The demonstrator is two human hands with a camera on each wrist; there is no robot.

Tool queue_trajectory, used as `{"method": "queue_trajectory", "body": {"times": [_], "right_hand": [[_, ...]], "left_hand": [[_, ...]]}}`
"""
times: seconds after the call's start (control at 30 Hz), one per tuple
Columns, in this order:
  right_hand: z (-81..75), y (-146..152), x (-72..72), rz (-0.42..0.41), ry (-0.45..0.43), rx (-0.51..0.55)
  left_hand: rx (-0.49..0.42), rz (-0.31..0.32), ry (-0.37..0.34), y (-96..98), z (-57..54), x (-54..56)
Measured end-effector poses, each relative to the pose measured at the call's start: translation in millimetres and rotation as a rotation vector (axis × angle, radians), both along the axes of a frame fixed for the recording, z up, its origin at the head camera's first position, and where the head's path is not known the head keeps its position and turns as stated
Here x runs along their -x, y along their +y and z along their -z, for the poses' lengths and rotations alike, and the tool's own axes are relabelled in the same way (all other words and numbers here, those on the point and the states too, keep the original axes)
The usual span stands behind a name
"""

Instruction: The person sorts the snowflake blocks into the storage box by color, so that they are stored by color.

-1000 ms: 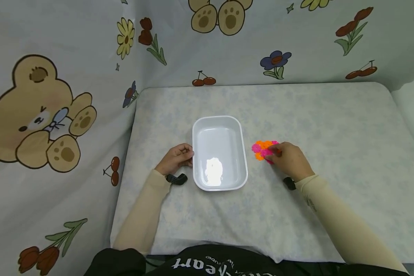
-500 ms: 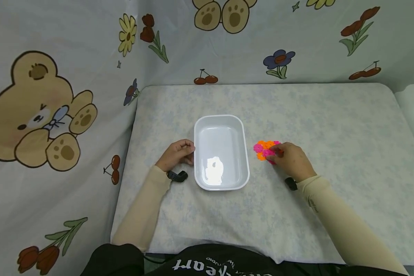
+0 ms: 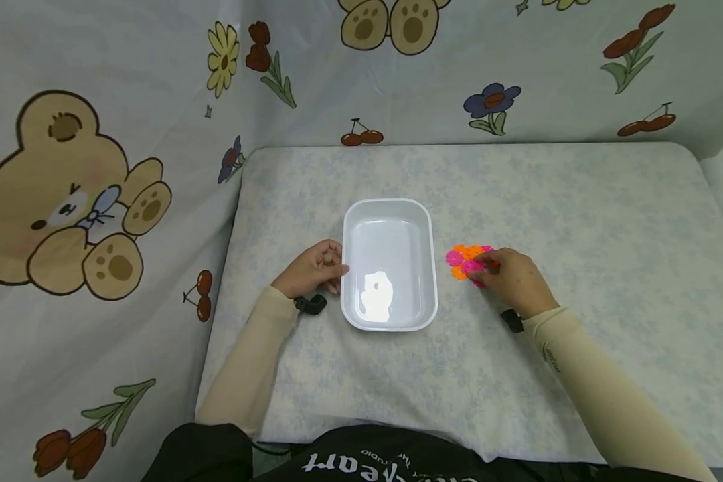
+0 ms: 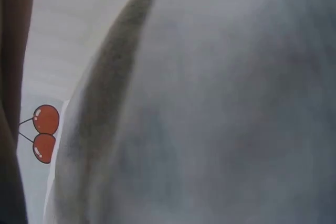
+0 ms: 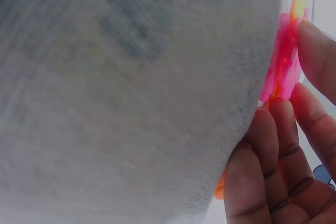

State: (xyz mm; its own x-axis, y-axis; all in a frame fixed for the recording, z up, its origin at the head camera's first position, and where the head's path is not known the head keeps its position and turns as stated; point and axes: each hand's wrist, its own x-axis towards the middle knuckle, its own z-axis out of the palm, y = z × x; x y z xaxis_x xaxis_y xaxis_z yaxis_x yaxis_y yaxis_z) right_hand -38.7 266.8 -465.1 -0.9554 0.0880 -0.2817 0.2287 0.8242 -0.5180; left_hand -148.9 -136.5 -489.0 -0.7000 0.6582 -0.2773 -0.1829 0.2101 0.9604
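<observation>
Hands (image 3: 313, 269) (image 3: 520, 281) apart, white tray (image 3: 387, 244) between

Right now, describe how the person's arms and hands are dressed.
The left hand and right hand are bare. The left sleeve and right sleeve are cream; the right bears a small dark marking. A black device sits at each wrist. A black top shows beyond the sleeves.

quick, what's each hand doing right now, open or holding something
Left hand: holding the white tray by its rim.
Right hand: pinching the pink-and-orange cluster.
</observation>
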Motion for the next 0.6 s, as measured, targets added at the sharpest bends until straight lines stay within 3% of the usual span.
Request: {"method": "queue_trajectory", "body": {"times": [0.17, 0.6], "right_hand": [[-1.3, -1.3, 3.1, -0.013, -0.007, -0.002], [-0.8, 1.1, 4.4, -0.016, 0.001, -0.009]], "left_hand": [[-0.007, -0.051, 0.020, -3.3, 4.0, 0.0], [-0.094, -0.009, 0.022, -5.3, 16.9, 5.5]]}}
